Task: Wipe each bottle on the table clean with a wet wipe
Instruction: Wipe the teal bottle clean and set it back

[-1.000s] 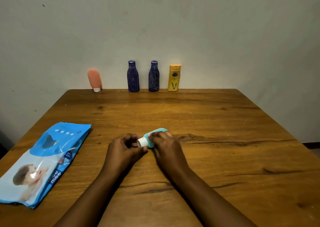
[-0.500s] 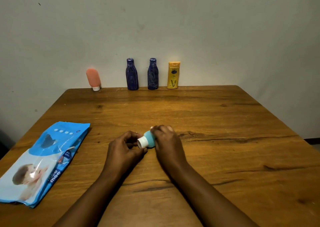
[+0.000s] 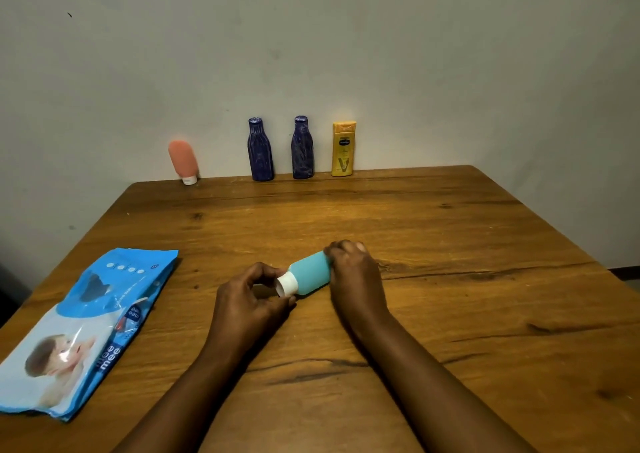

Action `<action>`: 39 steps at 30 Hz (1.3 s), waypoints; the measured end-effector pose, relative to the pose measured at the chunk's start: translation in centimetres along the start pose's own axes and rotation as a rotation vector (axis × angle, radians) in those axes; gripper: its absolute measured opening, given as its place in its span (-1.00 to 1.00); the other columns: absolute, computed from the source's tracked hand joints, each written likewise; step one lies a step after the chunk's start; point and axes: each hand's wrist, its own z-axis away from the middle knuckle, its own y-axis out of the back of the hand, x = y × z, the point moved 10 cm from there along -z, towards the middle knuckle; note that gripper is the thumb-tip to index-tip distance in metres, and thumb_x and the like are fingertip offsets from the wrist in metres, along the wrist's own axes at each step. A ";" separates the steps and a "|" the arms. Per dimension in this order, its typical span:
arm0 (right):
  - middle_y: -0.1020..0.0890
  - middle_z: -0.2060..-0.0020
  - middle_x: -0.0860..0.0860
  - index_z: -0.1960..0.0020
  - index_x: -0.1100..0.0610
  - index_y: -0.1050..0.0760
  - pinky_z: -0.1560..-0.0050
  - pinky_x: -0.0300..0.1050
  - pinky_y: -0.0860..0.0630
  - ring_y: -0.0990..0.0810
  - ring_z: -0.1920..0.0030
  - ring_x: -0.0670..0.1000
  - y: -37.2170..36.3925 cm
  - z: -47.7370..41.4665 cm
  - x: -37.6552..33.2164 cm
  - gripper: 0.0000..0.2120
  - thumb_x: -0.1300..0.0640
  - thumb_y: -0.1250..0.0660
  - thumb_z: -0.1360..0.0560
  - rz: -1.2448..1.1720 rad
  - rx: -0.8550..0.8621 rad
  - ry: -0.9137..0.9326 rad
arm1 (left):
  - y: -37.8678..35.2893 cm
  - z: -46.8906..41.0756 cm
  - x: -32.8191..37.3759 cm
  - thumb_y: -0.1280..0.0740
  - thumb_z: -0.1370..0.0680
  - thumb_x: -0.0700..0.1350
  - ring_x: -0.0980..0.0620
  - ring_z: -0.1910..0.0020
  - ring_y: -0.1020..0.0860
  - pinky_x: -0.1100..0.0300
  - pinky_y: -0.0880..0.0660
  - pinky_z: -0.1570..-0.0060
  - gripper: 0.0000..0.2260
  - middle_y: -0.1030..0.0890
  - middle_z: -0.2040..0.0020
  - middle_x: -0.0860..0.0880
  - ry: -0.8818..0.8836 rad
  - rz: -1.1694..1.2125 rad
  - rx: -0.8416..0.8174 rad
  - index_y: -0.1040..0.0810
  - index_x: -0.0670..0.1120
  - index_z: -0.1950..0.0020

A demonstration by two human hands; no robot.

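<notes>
At about the middle of the wooden table (image 3: pixel 485 314), a small teal bottle (image 3: pixel 310 277) lies on its side between the person's two hands. Its base points away to the right, and its white cap (image 3: pixel 286 284) points toward the left and the near edge. The left hand (image 3: pixel 249 300) has thumb and fingertips curled in a narrow pinch round the cap. The right hand (image 3: pixel 356 279) has its fingers curled over the bottle's base end and grips it there. Whether a wipe is under those fingers cannot be told, nor whether the bottle touches the wood. A pack of wet wipes (image 3: pixel 86 331) lies flat, well to the left of the hands. Its long side runs close along the table's left edge and its near corner is close to the front. Four more containers stand in a row along the far edge, hard against the wall (image 3: pixel 415 54). A peach tube (image 3: pixel 183 161) stands on its white cap near the far left corner and tilts, apart from the others. To its right are the left dark blue bottle (image 3: pixel 260 151), the right dark blue bottle (image 3: pixel 302 149) and a yellow lotion bottle (image 3: pixel 343 149), all upright and close together but not touching. A broad stretch of wood grain separates the hands from that row. A wider stretch runs from the right hand to the table's right edge, which slants away toward the far right corner.
</notes>
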 end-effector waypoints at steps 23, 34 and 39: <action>-0.59 -0.08 0.12 -0.18 0.23 -0.54 0.09 -0.04 -0.57 -0.53 -0.10 0.12 -1.8 2.1 -4.0 -0.63 0.35 -0.37 -0.38 -0.040 -0.075 0.214 | 0.1 -0.5 -0.2 -0.58 -0.31 -0.31 0.02 0.20 -0.69 -0.16 -0.65 0.13 -0.71 -0.71 0.19 0.04 -0.010 -0.004 -0.010 -0.67 0.02 0.10; -0.61 -0.13 0.11 -0.22 0.21 -0.54 -0.11 -0.10 -0.50 -0.55 -0.16 0.10 -2.2 3.7 -4.6 -0.65 0.30 -0.36 -0.43 -0.081 -0.072 0.239 | -0.1 -0.8 -0.9 -0.58 -0.32 -0.32 -0.09 0.16 -0.70 -0.12 -0.65 0.07 -0.76 -0.70 0.24 -0.06 0.038 0.068 -0.023 -0.69 -0.07 0.10; -0.33 -0.42 0.07 -0.42 0.18 -0.32 -0.45 -0.14 -0.11 -0.24 -0.45 0.00 -2.7 4.2 -4.0 -0.59 0.23 -0.20 -0.58 -0.147 -0.184 0.308 | -0.2 -1.0 -0.9 -0.54 -0.34 -0.39 -0.12 0.14 -0.70 -0.02 -0.63 0.11 -0.74 -0.69 0.26 -0.08 0.048 0.100 -0.041 -0.69 -0.12 0.06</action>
